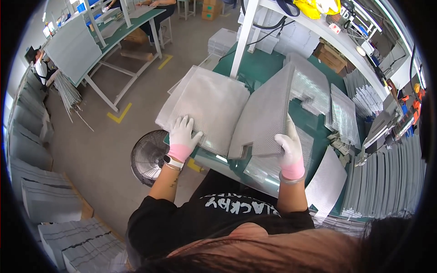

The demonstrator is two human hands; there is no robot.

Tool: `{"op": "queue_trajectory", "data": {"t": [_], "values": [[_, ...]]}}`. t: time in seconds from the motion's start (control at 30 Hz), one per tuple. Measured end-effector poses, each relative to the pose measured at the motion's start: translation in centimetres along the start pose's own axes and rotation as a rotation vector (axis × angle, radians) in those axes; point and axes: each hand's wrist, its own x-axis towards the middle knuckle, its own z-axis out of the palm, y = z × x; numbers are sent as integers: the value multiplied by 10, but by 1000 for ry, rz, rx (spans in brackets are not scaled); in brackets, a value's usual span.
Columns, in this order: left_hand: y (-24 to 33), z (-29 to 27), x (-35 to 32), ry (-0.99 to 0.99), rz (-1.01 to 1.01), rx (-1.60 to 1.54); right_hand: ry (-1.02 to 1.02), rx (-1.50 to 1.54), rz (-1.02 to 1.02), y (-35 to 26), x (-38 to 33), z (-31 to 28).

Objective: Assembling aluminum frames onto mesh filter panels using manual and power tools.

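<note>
Currently, a grey mesh panel [265,116] with a notch in its near edge stands tilted between the hands, above the near edge of the green table [264,63]; whether it is one sheet or several cannot be told. It lies just left of the right hand [290,150], which grips its right side, thumb on the face towards the left and fingers along the edge. To its left, close alongside, a pile of mesh sheets [207,107] reaches past the table's left edge. The gloved left hand [183,136] rests on that pile's near-left corner, fingers spread, closed on nothing.

Beneath the right hand, a clear-looking sheet [266,170] lies flat by the near edge. Farther back are notched mesh pieces [312,82], under a white shelf [318,28]. Long grey strips [382,182] crowd the table's right end. A round fan [145,157] stands on the floor, beyond the near-left corner.
</note>
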Motion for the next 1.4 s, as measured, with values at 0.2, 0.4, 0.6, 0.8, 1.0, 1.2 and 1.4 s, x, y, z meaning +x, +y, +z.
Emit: {"op": "queue_trajectory", "data": {"t": [0.2,0.4,0.6,0.8,1.0,1.2,1.4], "values": [[-16,8,-5,52,19,-127,43,-142,-41,-2,-7,-10],[-14,2,-1,62,6,-221,142,97,49,-1,-11,-22],[11,-14,9,36,-16,-89,100,42,33,-4,-9,-30],[25,-13,19,47,101,-114,97,83,46,-2,-7,-25],[25,-35,26,303,-99,-16,44,144,8,4,-5,-30],[-48,-12,23,393,-513,-457,126,145,53,-9,-10,-19],[-48,-34,35,305,-498,-795,75,-50,112,-11,-11,-39]]}}
